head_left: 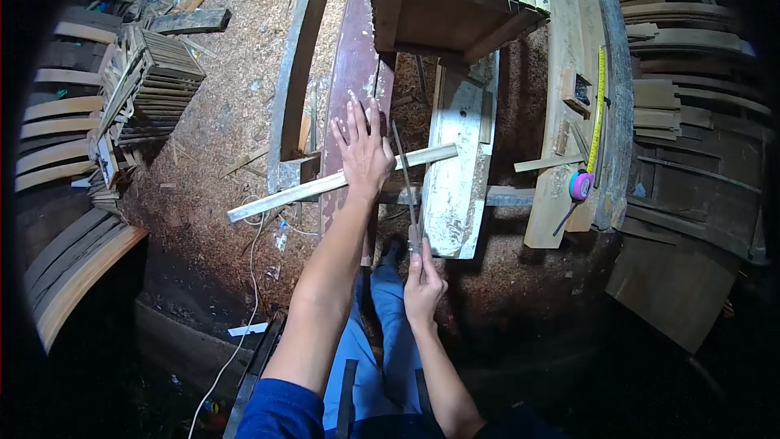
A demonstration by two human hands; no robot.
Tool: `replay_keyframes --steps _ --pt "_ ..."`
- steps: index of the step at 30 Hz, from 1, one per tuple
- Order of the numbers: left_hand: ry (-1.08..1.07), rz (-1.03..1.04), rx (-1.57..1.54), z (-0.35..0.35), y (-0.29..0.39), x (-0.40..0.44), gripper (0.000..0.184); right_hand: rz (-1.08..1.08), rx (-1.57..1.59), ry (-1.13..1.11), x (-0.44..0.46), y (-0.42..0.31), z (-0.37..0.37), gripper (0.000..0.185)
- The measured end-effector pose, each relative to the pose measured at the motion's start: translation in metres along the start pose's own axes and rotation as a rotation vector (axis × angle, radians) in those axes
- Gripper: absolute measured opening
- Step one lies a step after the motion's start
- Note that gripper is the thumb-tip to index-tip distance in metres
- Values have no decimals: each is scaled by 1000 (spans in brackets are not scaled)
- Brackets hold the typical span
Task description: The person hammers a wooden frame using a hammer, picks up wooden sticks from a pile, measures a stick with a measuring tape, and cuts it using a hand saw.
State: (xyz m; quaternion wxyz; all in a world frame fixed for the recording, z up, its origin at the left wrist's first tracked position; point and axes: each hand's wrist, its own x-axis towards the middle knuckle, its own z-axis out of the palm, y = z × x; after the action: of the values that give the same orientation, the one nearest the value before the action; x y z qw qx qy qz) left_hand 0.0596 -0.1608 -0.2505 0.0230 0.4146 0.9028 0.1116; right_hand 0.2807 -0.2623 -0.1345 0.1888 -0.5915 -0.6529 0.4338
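I am in a woodworking shop: wood chips [219, 106] cover the ground beyond my left hand [367, 158] and off to its left. To the right of my right hand [424, 289], a tape measure [580, 185] lies on planks [546, 215], and farther out on both sides curved timbers [674, 36] lie in rows.

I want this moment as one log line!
left hand: spread on wood strip | right hand: holding thin saw-like tool | tool: crosses strip, cut depth unclear | tape measure: pulled out, on planks
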Motion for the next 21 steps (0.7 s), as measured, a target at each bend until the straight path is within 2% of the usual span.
replay_keyframes --steps 2,5,7,9,11,13,15,21 --pt "-9 24 -50 -4 -4 -6 81 175 47 -38 -12 -7 -4 40" --pt "-3 56 -87 -10 -9 -20 77 48 -48 40 -37 -1 -3 39" --pt "43 -16 -99 -14 -15 -25 74 -36 -25 108 -41 7 8 40" --pt "53 -36 -137 -8 -19 -24 72 20 -10 90 -44 14 13 40" --pt "30 -63 -35 -10 -12 -25 71 69 2 58 -46 23 12 40" --pt "41 -45 -60 -10 -13 -27 72 60 13 56 -44 21 9 39" --pt "-22 20 -29 -13 -14 -27 77 171 81 20 -41 14 7 41" --pt "-48 10 -13 -11 -13 -30 80 154 4 -26 -11 -26 -3 40"
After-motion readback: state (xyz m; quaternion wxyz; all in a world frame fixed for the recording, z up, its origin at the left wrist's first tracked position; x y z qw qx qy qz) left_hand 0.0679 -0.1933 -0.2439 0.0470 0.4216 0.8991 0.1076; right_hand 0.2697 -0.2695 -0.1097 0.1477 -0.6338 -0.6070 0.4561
